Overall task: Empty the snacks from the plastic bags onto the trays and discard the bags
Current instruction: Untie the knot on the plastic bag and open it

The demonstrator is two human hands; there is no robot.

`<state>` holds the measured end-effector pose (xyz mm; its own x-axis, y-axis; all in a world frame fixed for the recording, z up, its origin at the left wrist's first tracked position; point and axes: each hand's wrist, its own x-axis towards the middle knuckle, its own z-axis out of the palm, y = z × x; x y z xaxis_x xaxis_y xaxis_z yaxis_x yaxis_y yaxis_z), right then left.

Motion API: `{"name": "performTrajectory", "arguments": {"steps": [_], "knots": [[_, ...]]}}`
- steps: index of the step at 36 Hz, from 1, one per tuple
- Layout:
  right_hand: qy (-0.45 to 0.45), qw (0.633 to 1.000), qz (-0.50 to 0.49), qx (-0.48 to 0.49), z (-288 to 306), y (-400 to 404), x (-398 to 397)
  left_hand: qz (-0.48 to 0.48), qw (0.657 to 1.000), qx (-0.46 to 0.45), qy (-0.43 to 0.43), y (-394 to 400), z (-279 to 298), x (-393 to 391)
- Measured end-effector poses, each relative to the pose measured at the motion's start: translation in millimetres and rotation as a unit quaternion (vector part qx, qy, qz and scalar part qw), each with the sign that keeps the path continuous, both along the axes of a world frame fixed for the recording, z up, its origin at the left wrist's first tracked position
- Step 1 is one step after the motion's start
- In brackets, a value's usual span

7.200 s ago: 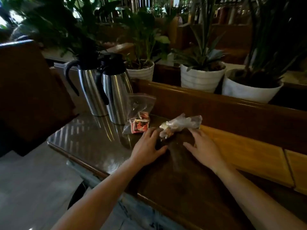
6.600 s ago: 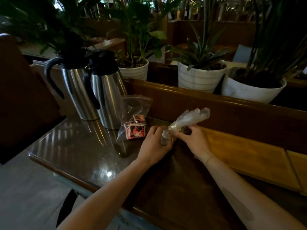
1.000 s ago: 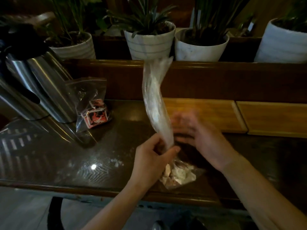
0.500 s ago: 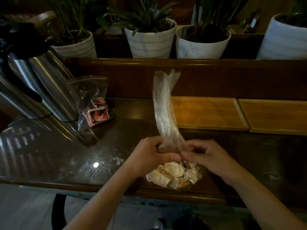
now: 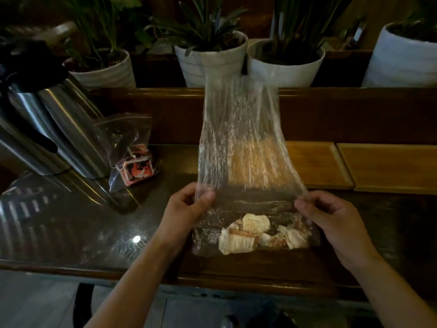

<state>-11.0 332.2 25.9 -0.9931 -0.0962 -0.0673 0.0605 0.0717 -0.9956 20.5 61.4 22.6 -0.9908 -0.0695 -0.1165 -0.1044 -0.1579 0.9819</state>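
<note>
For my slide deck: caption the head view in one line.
Both hands, left hand and right hand, spread a clear plastic bag of wrapped snacks before two empty wooden trays.

The setting reads as a café or restaurant service area. Two stainless-steel thermal carafes (image 5: 54, 129) stand at the far left of a dark, glossy bench (image 5: 71, 221). A dark wooden partition (image 5: 354, 114) runs behind it, topped by a row of white planters (image 5: 210, 60) holding leafy plants. Two wooden serving trays (image 5: 387, 166) lie side by side at the right.
</note>
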Motion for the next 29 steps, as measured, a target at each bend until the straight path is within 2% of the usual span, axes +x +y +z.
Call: {"name": "performTrajectory", "arguments": {"steps": [5,11,16,22,29], "knots": [[0.026,0.999,-0.037,-0.011,-3.2,13.7,-3.0,0.044,0.999,0.010,0.009,11.9,-3.5,-8.8],[0.012,0.995,-0.094,-0.013,-2.9,44.2,-15.6,0.047,0.998,-0.032,0.034,35.3,-1.2,-31.5],[0.003,0.996,-0.084,-0.008,-2.1,61.0,-39.4,0.082,0.991,-0.095,0.047,54.4,-5.7,-58.5],[-0.027,0.996,-0.083,0.014,-7.2,75.0,-69.6,0.070,0.984,-0.159,0.030,66.1,-9.8,-89.2],[-0.012,0.993,-0.062,0.097,-4.5,81.1,-72.9,0.098,0.967,-0.233,0.040,69.1,-15.6,-89.1]]}}
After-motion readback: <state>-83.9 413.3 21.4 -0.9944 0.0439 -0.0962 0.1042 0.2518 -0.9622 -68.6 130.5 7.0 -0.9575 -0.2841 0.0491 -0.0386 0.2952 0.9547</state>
